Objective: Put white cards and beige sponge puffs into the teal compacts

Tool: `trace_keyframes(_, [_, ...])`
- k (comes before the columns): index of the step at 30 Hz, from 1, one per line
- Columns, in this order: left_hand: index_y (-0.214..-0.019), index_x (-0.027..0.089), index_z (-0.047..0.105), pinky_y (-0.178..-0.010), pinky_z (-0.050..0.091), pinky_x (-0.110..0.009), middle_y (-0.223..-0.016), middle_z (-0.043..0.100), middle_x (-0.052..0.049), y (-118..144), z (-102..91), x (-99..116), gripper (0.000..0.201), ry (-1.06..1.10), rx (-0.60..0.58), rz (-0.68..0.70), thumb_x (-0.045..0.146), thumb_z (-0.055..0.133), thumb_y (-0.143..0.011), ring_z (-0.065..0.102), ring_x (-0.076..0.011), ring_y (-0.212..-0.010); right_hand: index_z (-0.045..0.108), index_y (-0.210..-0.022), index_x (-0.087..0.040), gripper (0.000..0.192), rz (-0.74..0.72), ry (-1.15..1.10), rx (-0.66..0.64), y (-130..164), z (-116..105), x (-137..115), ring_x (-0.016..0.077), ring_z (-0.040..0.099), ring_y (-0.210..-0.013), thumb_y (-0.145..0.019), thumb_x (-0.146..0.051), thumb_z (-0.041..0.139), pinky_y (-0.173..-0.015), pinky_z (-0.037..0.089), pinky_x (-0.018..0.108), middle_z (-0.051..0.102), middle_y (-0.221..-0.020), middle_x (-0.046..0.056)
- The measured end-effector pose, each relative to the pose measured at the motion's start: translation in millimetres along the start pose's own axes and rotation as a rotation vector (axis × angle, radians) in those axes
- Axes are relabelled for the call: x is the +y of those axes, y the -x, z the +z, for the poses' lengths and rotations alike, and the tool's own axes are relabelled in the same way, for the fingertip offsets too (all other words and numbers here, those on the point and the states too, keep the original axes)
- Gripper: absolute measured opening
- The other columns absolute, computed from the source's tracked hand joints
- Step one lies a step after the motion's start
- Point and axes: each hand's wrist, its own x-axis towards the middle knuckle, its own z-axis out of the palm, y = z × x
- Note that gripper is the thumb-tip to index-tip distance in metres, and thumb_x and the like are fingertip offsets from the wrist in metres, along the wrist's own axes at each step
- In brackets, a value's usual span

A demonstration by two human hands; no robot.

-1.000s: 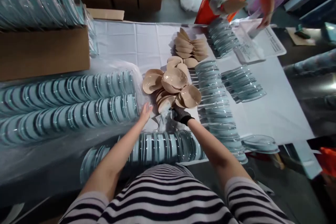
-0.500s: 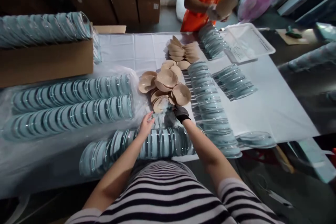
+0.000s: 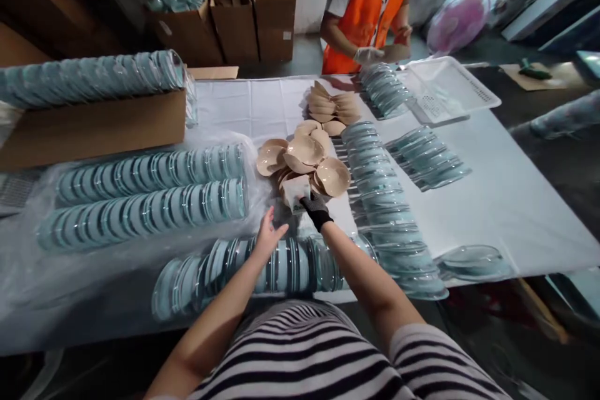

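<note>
Fingers of gloved right hand (image 3: pixel 315 209) pinch small clear packet (image 3: pixel 297 191), lifted just before pile of beige cups (image 3: pixel 304 156). Left hand (image 3: pixel 268 239) bare, fingers spread loosely, holding nothing, hovering over nearest row of clear lids (image 3: pixel 262 265) on white table (image 3: pixel 492 200). Co-worker in orange vest (image 3: pixel 370 0) stands at far side.

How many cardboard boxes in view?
4. One long box at the table's left edge, carrying a row of clear lids; three open boxes on the floor behind. Others may lie out of frame.
</note>
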Motion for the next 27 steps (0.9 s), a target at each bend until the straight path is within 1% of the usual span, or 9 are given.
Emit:
trace_keyframes(5, [-0.109, 0.015, 0.068, -0.106, 0.046, -0.05, -0.116, 0.07, -0.015, -12, 8.5, 33, 0.04, 0.041, -0.105, 0.119, 0.046, 0.067, -0.083, 0.063, -0.0316, -0.117, 0.068, -0.097, -0.021, 0.038, -0.075, -0.573, -0.154, 48, -9, -22, 0.0209, 0.065, -0.091, -0.078, -0.053, 0.06, -0.086, 0.053, 0.033, 0.072, -0.094, 0.004])
trace_keyframes(7, [-0.096, 0.016, 0.072, -0.108, 0.043, -0.053, -0.111, 0.071, -0.014, -10, 6.6, 46, 0.031, -0.08, -0.14, 0.266, 0.044, 0.066, -0.083, 0.064, -0.0315, -0.113, 0.067, -0.089, -0.021, 0.035, 0.006, -0.714, -0.151, 59, -13, -24, 0.0204, 0.064, -0.086, -0.074, -0.053, 0.064, -0.082, 0.054, 0.032, 0.072, -0.089, 0.004])
trace_keyframes(10, [-0.074, 0.02, 0.07, -0.117, 0.033, -0.055, -0.128, 0.065, -0.012, 2, 2.3, 60, 0.02, -0.287, -0.123, 0.519, 0.039, 0.07, -0.08, 0.051, -0.0331, -0.131, 0.061, -0.075, -0.021, 0.03, 0.207, -0.883, -0.233, 72, -17, -17, 0.0214, 0.064, -0.071, -0.072, -0.051, 0.064, -0.068, 0.055, 0.034, 0.068, -0.075, 0.006])
trace_keyframes(12, [-0.069, 0.021, 0.067, -0.115, 0.035, -0.052, -0.123, 0.068, -0.01, 11, 4.3, 61, 0.023, -0.319, -0.154, 0.584, 0.039, 0.069, -0.083, 0.053, -0.0302, -0.128, 0.059, -0.073, -0.022, 0.028, 0.286, -0.942, -0.303, 81, -19, -10, 0.0232, 0.065, -0.067, -0.072, -0.05, 0.064, -0.064, 0.056, 0.036, 0.066, -0.071, 0.007])
trace_keyframes(16, [-0.066, 0.021, 0.061, -0.076, 0.053, -0.035, -0.069, 0.064, -0.002, 7, 33.2, 59, 0.03, -0.242, -0.096, 0.461, 0.044, 0.068, -0.083, 0.062, -0.019, -0.071, 0.064, -0.092, -0.024, 0.033, 0.216, -0.97, -0.158, 95, -29, -2, 0.0209, 0.064, -0.072, -0.072, -0.05, 0.068, -0.064, 0.054, 0.034, 0.069, -0.087, 0.006])
trace_keyframes(19, [-0.066, 0.021, 0.055, -0.069, 0.05, -0.031, -0.068, 0.063, -0.002, -33, 76.1, 82, 0.033, -0.197, -0.137, 0.517, 0.045, 0.062, -0.088, 0.061, -0.0177, -0.068, 0.062, -0.08, -0.02, 0.031, 0.119, -0.826, 0.162, 90, -50, 5, 0.0166, 0.057, -0.065, -0.07, -0.048, 0.069, -0.062, 0.049, 0.029, 0.064, -0.072, 0.001])
trace_keyframes(21, [-0.086, 0.02, 0.063, -0.087, 0.05, -0.035, -0.1, 0.071, -0.009, -77, 109.8, 110, 0.02, -0.292, -0.207, 0.684, 0.035, 0.054, -0.094, 0.065, -0.0217, -0.097, 0.061, -0.072, -0.019, 0.03, 0.136, -0.712, 0.337, 82, -69, 16, 0.0152, 0.054, -0.062, -0.069, -0.048, 0.068, -0.062, 0.046, 0.028, 0.061, -0.065, -0.001])
trace_keyframes(23, [-0.109, 0.019, 0.066, -0.106, 0.04, -0.044, -0.128, 0.064, -0.014, -122, 141.2, 136, 0.024, -0.631, -0.283, 0.866, 0.024, 0.066, -0.086, 0.054, -0.0286, -0.125, 0.064, -0.072, -0.018, 0.031, 0.156, -0.607, 0.398, 76, -88, 31, 0.0152, 0.054, -0.062, -0.068, -0.048, 0.068, -0.062, 0.045, 0.027, 0.062, -0.065, 0.0])
trace_keyframes(27, [-0.1, 0.016, 0.072, -0.107, 0.035, -0.051, -0.11, 0.069, -0.017, -175, 171.5, 158, 0.017, -1.238, -0.514, 1.046, 0.016, 0.063, -0.086, 0.057, -0.0335, -0.117, 0.069, -0.072, -0.018, 0.029, 0.089, -0.422, 0.389, 68, -115, 57, 0.0203, 0.063, -0.073, -0.072, -0.046, 0.066, -0.071, 0.051, 0.033, 0.069, -0.076, 0.005])
